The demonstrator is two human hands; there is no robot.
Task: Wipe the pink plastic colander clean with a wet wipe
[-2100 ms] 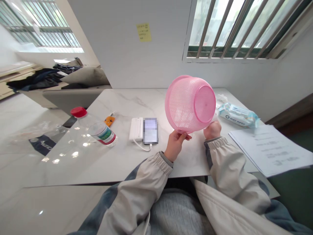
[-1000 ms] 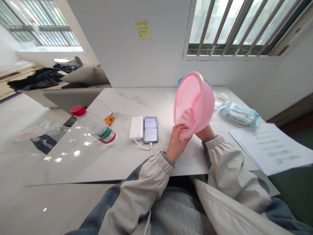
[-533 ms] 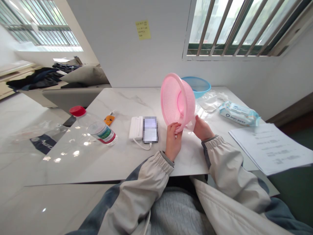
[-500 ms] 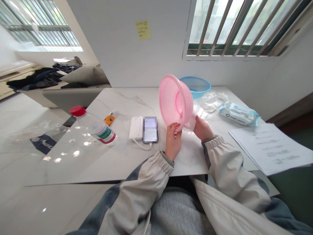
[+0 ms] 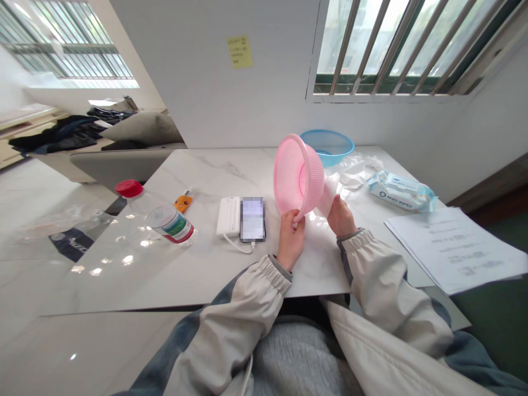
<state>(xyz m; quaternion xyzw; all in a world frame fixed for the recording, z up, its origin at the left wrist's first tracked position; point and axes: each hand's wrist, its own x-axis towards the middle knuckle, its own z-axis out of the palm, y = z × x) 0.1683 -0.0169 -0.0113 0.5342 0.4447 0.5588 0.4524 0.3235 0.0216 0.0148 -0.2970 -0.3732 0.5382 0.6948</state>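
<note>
A pink mesh colander point(image 5: 293, 175) is held tilted above the table, its open side facing left. My left hand point(image 5: 291, 237) is closed round its lower rim, thumb and fingers gripping the edge. Behind the colander's right side, my right hand point(image 5: 342, 216) is closed on a white wipe point(image 5: 329, 196), which touches or nearly touches the outer wall. Part of the wipe is hidden behind the colander. A blue basin point(image 5: 329, 147) stands behind, near the wall.
On the right lie a wet wipes pack point(image 5: 402, 191), crumpled clear plastic point(image 5: 358, 169) and printed papers point(image 5: 456, 247). To the left are a phone point(image 5: 252, 219), a white power bank point(image 5: 228, 216), an orange trinket point(image 5: 183, 202) and a large red-capped clear bottle point(image 5: 172, 224).
The colander has moved slightly right and down and turned a little. My right hand has shifted a bit, and more of the white wipe shows beside the colander.
</note>
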